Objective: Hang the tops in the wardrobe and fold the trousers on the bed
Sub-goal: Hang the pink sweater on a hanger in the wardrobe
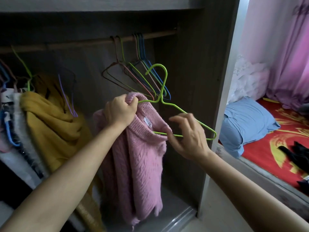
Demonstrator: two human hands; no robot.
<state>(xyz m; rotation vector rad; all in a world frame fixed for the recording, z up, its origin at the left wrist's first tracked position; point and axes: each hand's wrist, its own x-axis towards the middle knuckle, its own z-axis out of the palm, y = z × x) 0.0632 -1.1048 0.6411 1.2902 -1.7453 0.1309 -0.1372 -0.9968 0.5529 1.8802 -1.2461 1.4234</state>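
left hand (120,111): fingers clamped on the collar of the pink sweater (138,158), holding it up
right hand (189,138): fingers spread apart, tips at the bottom bar of the green hanger (160,99), blurred
green hanger: one end inside the sweater's neck, other end sticking out right
pink sweater: hangs in front of the open wardrobe (192,64), below the rail (100,41)
rail: empty hangers (140,47), yellow garment (50,123) at left
bed (267,148): right, blue pillow (247,124), black clothes (294,154)
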